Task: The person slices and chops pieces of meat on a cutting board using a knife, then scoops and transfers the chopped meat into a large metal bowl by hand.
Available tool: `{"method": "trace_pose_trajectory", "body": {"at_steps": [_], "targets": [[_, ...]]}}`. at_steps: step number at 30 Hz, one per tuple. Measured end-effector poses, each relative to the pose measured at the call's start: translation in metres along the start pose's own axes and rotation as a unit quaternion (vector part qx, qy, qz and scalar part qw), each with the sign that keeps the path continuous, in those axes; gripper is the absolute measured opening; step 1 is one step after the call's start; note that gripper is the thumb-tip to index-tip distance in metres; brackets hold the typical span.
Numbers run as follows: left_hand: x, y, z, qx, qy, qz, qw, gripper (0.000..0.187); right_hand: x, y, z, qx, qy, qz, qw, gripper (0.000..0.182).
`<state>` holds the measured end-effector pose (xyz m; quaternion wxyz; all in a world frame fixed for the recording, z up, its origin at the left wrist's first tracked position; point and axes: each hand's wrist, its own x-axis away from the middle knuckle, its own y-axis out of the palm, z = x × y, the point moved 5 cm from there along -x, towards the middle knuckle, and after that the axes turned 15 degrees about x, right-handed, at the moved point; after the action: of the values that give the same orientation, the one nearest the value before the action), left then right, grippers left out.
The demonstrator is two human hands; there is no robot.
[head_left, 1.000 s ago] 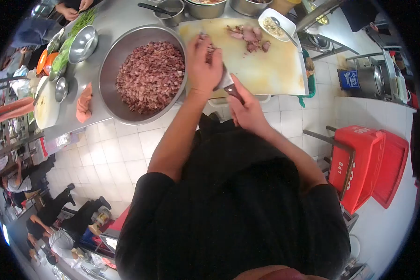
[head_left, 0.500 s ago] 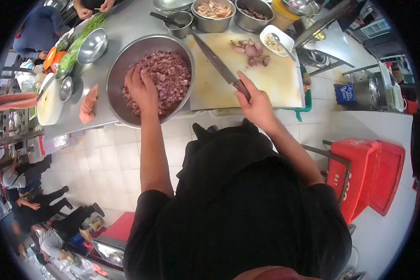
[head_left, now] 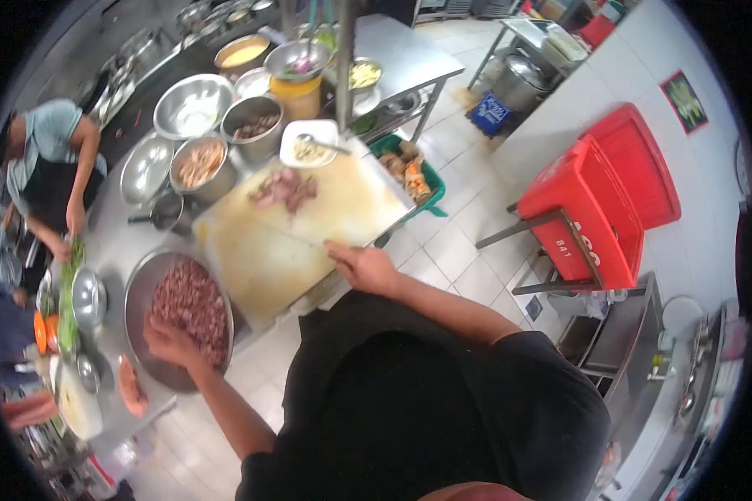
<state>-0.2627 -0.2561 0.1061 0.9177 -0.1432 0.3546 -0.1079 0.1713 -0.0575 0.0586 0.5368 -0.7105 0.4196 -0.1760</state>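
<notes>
A large steel bowl (head_left: 144, 288) holds a heap of diced reddish-purple meat (head_left: 190, 305). My left hand (head_left: 171, 341) reaches into it at the near left side of the heap. Its fingers look loosely extended at the meat, though slightly blurred, and no piece shows in its grasp. My right hand (head_left: 363, 267) is closed round a kitchen knife's handle at the near edge of the cutting board (head_left: 351, 196). The blade, seen nearly edge-on, is a thin blurred line over the board. Several larger meat pieces (head_left: 284, 190) lie on the board's far part.
Behind the board stand a white dish (head_left: 330, 134) with a spoon, a pot of shredded food (head_left: 200, 163) and a pot of dark pieces (head_left: 255, 121). A pinkish slab (head_left: 131, 386) lies beside the bowl. A co-worker (head_left: 58, 159) handles greens (head_left: 73, 259). A red bin (head_left: 589, 209) stands right.
My view has swung to the right, showing more of the board's far side and the bin. My left hand has shifted toward the bowl's side; my right hand still grips the knife, now turned edge-on.
</notes>
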Motion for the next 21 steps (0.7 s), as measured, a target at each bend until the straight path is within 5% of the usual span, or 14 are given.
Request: {"method": "trace_pose_trajectory", "body": {"at_steps": [7,13,16,21], "targets": [[-0.002,0.005,0.01,-0.031,0.019,0.017,0.999,0.038,-0.016,-0.009,0.027,0.051,-0.075,-0.054,0.994,0.047],[0.007,0.009,0.026,-0.07,-0.109,0.003,0.992,0.047,-0.024,0.015,0.047,0.042,-0.09,-0.075,0.992,0.049],[0.012,0.011,0.016,-0.084,-0.047,0.014,0.995,0.053,-0.028,0.015,0.052,0.05,-0.095,-0.101,0.989,0.052],[0.017,0.011,0.037,-0.08,-0.076,0.023,0.994,0.056,-0.044,0.006,0.07,0.061,-0.114,-0.074,0.989,0.044]]}}
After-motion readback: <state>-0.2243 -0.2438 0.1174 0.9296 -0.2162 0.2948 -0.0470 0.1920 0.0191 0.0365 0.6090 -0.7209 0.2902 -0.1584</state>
